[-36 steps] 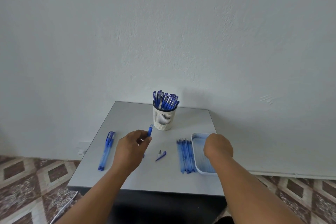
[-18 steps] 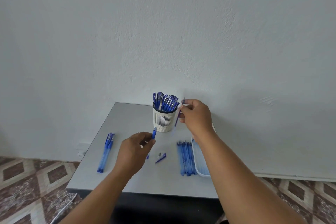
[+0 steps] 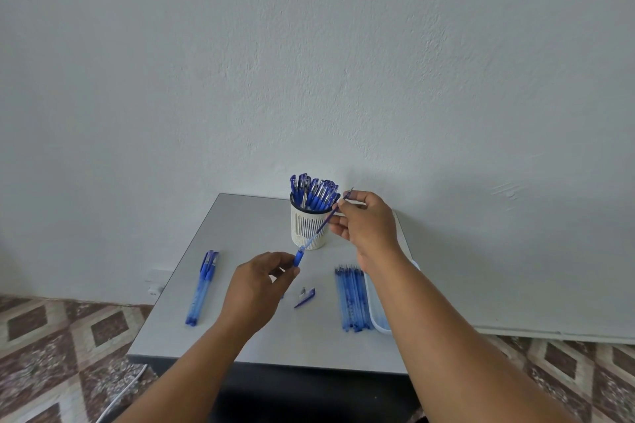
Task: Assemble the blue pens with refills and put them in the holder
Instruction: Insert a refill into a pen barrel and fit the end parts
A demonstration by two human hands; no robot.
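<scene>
My left hand (image 3: 256,288) grips a blue pen barrel (image 3: 297,257), its open end pointing up and to the right. My right hand (image 3: 364,223) pinches a thin refill (image 3: 323,223) whose lower end sits at or just inside the barrel's mouth. Behind them stands the white slotted holder (image 3: 305,228), full of several capped blue pens. A pen cap and a small tip piece (image 3: 305,297) lie on the table between my arms. Several refills (image 3: 352,299) lie in a row to the right. A few blue pens (image 3: 202,285) lie at the left.
The grey table (image 3: 240,227) stands against a white wall. A pale tray (image 3: 376,306) sits at the table's right edge, partly hidden by my right forearm. Patterned tiles cover the floor, and a white cable (image 3: 120,395) runs at lower left.
My right hand left the tray, rose with a refill beside the holder, then brought the refill's lower end down to the barrel. My left hand lifted the barrel slightly.
</scene>
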